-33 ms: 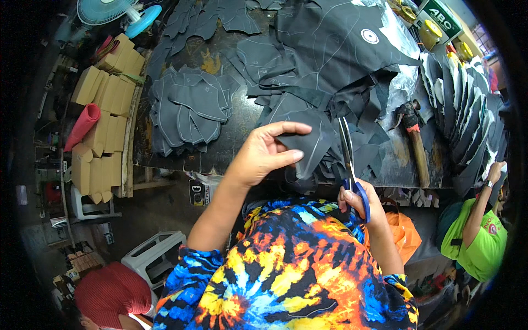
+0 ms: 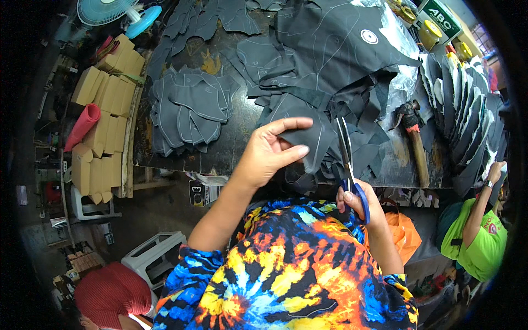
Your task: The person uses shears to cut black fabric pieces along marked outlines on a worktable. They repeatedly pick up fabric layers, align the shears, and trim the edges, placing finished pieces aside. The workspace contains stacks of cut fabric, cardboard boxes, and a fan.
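Observation:
My left hand (image 2: 270,154) pinches a small piece of black leather (image 2: 318,142), marked with a pale line, between thumb and fingers above the table's near edge. Just right of it, my right hand (image 2: 363,204) grips scissors (image 2: 346,151) by their blue handles. The slim metal blades point away from me, slightly parted, and appear apart from the leather. Behind both hands lies a heap of dark offcuts (image 2: 357,144). A large black sheet (image 2: 335,49) with drawn outlines spreads farther back. To the left sits a pile of cut, line-marked pieces (image 2: 192,107).
A hammer (image 2: 415,137) with a wooden handle rests right on the dark table (image 2: 242,124). Beyond it stand stacked dark sheets (image 2: 465,118). Yellow boxes (image 2: 102,132) and a fan (image 2: 124,12) are at left. A co-worker in a green shirt (image 2: 478,234) is at right; another person in red sits lower left.
My left hand has shifted slightly right with the leather piece, whose angle has turned a little. The right hand and scissors stay almost where they were.

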The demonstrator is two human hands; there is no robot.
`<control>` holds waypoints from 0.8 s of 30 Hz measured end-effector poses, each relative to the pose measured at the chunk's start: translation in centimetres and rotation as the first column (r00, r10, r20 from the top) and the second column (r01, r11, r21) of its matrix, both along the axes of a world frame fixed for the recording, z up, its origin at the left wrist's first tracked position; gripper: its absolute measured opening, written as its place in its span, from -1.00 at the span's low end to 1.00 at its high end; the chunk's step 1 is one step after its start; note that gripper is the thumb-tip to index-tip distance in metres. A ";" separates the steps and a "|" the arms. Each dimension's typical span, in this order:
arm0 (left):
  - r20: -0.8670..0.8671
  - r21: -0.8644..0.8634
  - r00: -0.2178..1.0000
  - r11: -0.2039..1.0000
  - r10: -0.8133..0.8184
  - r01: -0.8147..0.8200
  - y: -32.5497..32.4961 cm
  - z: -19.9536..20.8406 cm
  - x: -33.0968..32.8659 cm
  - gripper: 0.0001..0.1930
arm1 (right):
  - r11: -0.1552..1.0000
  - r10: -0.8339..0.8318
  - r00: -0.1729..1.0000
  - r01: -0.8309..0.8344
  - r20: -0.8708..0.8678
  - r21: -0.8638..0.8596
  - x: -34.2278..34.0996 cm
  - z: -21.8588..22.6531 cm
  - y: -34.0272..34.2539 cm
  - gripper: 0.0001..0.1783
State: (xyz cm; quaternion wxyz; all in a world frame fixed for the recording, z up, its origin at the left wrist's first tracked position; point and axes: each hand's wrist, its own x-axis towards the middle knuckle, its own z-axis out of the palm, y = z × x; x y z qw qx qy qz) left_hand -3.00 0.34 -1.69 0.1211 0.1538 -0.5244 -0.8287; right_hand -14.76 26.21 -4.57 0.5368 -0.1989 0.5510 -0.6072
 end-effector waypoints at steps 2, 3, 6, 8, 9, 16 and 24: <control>-0.072 -0.048 0.980 0.981 0.186 -0.189 1.9 0.3 -1.5 -0.40 | 0.996 0.028 0.999 -0.027 0.016 -0.081 0.5 0.3 -0.5 -0.71; -0.096 -0.070 0.967 0.967 0.237 -0.245 2.4 0.4 -2.0 -0.40 | 0.996 0.043 0.998 -0.046 -0.048 -0.074 0.7 0.5 -0.8 -0.70; -0.187 -0.115 0.926 0.929 0.327 -0.351 3.3 0.3 -2.8 -0.37 | 0.995 0.080 0.988 -0.088 -0.133 -0.050 1.2 0.6 -1.6 -0.66; -0.189 -0.150 0.929 0.926 0.318 -0.347 3.4 0.1 -2.7 -0.37 | 0.993 0.048 0.993 -0.059 -0.111 -0.104 1.5 0.6 -1.8 -0.67; -0.189 -0.144 0.929 0.927 0.318 -0.347 3.3 0.1 -2.6 -0.37 | 0.994 0.049 0.989 -0.062 -0.138 -0.090 1.4 0.6 -1.8 -0.67; -0.153 -0.157 0.934 0.926 0.322 -0.344 3.7 0.5 -2.3 -0.31 | 0.997 0.067 0.958 -0.076 -0.280 -0.019 1.2 0.2 -2.4 -0.67; -0.135 -0.206 0.935 0.914 0.327 -0.349 4.2 0.4 -2.3 -0.32 | 0.999 0.026 0.948 -0.013 -0.316 0.041 1.7 0.9 -2.9 -0.66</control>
